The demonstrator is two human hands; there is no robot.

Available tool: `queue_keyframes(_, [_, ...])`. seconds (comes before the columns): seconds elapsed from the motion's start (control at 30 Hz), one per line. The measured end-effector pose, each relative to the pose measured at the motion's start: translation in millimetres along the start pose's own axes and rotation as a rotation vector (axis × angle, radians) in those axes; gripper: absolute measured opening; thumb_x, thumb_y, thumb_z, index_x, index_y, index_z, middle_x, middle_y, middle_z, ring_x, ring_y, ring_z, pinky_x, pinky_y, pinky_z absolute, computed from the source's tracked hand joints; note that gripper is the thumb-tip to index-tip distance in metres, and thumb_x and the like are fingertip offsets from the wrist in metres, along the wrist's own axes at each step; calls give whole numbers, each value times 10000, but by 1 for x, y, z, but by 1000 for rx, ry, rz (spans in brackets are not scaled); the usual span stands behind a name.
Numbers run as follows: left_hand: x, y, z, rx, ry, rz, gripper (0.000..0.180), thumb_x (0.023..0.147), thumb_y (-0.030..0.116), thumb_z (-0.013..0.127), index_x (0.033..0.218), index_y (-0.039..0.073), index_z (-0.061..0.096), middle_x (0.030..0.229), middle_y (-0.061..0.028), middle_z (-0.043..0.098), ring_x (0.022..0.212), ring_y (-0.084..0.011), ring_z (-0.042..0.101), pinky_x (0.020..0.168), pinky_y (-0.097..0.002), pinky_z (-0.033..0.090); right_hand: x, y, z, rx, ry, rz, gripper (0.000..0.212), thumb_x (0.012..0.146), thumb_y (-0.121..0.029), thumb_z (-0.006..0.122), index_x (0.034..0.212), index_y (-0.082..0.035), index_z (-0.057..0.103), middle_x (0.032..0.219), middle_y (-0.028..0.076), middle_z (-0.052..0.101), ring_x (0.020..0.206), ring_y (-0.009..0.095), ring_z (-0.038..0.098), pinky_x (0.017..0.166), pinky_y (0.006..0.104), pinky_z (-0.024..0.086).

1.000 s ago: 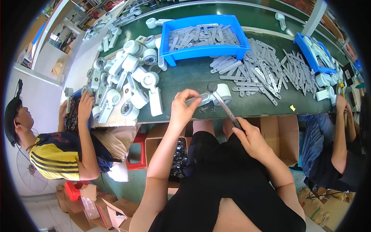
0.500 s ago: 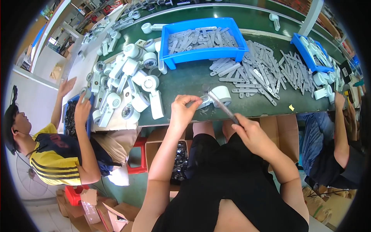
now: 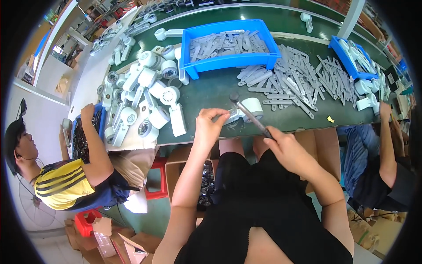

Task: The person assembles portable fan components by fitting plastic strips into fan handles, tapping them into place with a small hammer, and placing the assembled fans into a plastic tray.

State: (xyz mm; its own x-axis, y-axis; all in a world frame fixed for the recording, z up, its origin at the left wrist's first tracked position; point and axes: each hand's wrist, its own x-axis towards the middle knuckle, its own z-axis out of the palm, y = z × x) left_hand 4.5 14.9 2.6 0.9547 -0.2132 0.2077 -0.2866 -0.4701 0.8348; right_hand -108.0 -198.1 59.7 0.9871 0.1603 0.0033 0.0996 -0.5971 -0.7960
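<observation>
your left hand (image 3: 209, 126) pinched a white part (image 3: 252, 107) between fingertips. your right hand (image 3: 285, 148), fingers wrapped, gripped a hammer (image 3: 252, 116).

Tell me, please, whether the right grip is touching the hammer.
Touching. The head view shows the right grip wrapped around the near end of the hammer, hiding part of its handle.

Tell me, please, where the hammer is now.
In the head view, the hammer is just right of centre, in the right grip, its head left of the white round housing.
</observation>
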Motion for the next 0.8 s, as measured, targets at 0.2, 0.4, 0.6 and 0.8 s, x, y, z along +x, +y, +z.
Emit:
queue_keyframes(0.2, [4,-3,2,25,25,44,117,767,119,721,859,47,724,816,-105,678,812,-208,596,768,-302,468,1,10,15,-103,76,-72,226,933,-125,506,1074,49,473,680,216,595,676,421,598,585,424,464])
queue_keyframes(0.4, [2,-3,2,7,40,25,119,768,128,724,853,45,725,831,-112,674,824,-213,599,768,-305,466,-3,-6,-1,54,77,-44,204,937,-124,497,1052,41,464,669,219,582,658,409,597,582,428,459])
queue_keyframes(0.6, [-11,-2,-9,153,78,180,371,722,155,771,1037,17,631,896,-137,655,886,-300,590,805,-379,470,0,-14,-14,33,-15,25,248,931,-114,515,1124,39,488,741,206,610,683,359,618,633,377,482])
queue_keyframes(0.8, [-8,-19,-6,212,79,229,313,665,143,805,887,-9,646,842,-140,628,836,-325,576,747,-393,472,-7,11,15,76,-54,-152,325,928,-104,530,1217,33,472,895,221,589,777,394,572,721,377,473])
